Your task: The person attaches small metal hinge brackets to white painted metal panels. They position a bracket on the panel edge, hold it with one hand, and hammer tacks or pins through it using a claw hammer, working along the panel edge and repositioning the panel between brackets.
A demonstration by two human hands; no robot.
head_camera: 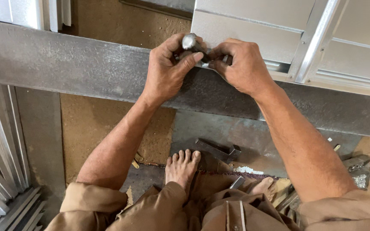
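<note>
At the top edge of the long steel beam (65,68), the left hand (165,70) is curling around a small steel hammer head (189,41), thumb pressing across it, while the right hand (245,64) is pinching something small and dark at the lower edge of the pale sheet-metal panel (253,30); what that piece is cannot be made out. The hammer head is looking rounded, grey and polished bright on its face. It is likely feeling dense and hard for its size, a little slick, best gripped close around the head as here. The panel is looking thin, folded and ribbed, probably light yet springy, with sharp edges. Below, a bare foot (181,167) is resting on the floor beside a dark metal block (219,149).
</note>
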